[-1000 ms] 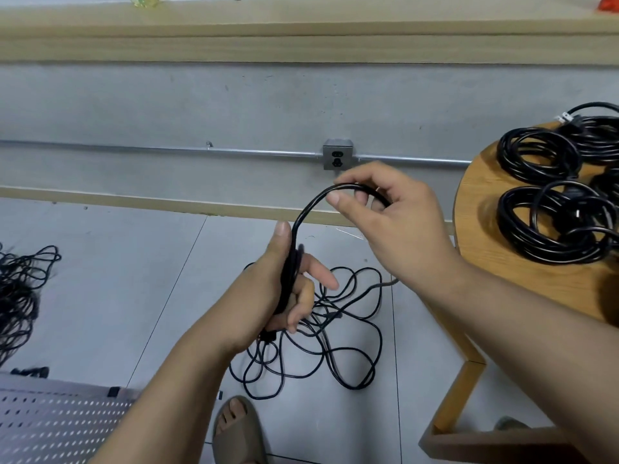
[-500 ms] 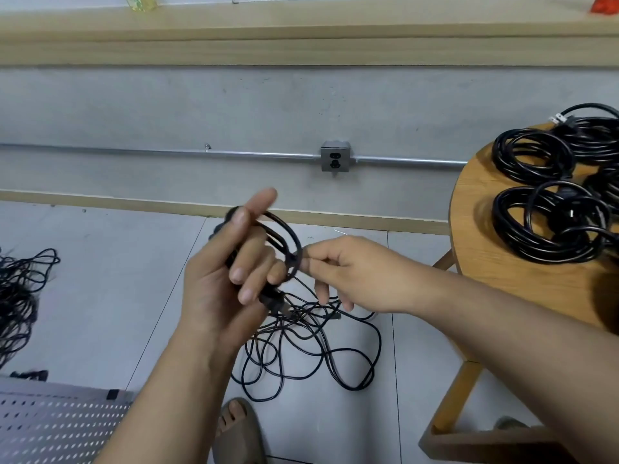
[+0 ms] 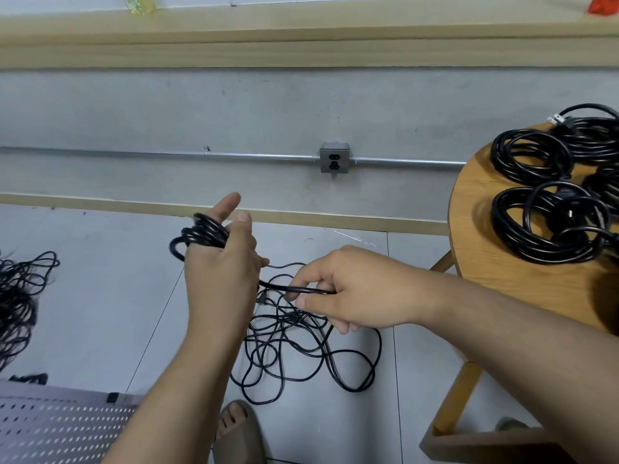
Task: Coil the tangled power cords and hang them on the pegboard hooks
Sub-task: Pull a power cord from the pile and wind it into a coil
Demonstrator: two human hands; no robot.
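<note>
Two supports.

Round wooden counter: black coiled cords lie flat on top. Several are bunched so they touch or overlap, and some are cut off by the frame edge.

Grey tiled floor:
- loose cord in a messy tangle just left of the counter's legs
- second tangle well left of the counter
- perforated grey pegboard also far left of the counter, closer to the camera; can't tell if it's flat or propped
- sandalled foot left of the counter, just beside the loose cord
</note>
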